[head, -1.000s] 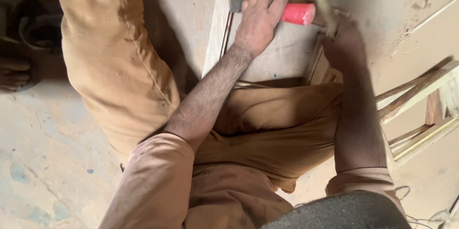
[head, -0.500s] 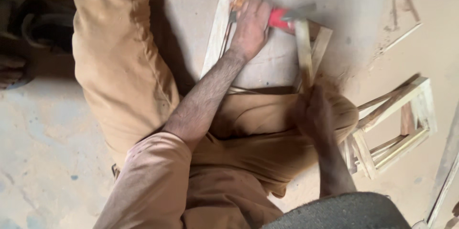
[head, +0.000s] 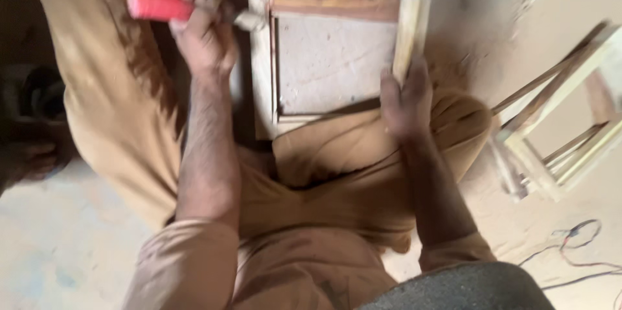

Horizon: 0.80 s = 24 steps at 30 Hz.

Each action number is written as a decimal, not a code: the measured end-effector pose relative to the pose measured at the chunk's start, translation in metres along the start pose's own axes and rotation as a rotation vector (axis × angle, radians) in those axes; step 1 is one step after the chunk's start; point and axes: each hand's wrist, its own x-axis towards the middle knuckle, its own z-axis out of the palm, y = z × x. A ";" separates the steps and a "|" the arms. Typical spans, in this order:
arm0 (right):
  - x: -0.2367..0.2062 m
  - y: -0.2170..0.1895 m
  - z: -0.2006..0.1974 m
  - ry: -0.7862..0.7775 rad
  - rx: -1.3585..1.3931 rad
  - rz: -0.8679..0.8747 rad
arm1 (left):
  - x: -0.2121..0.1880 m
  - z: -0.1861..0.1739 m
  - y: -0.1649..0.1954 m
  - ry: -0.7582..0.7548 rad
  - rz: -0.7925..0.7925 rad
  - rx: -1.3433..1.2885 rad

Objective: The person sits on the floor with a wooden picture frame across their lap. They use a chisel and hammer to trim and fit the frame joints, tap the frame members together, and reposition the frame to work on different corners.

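L hand (head: pixel 206 38) fisted on red-handled hammer (head: pixel 155 3), R hand (head: pixel 407 96) clamped on frame (head: pixel 262 70) rail (head: pixel 409 18); risk of off-line blow hitting R fingers or splitting wood.

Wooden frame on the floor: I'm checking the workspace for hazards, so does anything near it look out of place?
Loose wires trail across the floor at lower right, beside stacked frames. The wooden frame itself looks square and undamaged.
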 end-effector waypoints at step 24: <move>-0.010 -0.004 -0.008 -0.242 0.295 0.242 | -0.020 0.051 -0.023 -0.560 0.298 1.106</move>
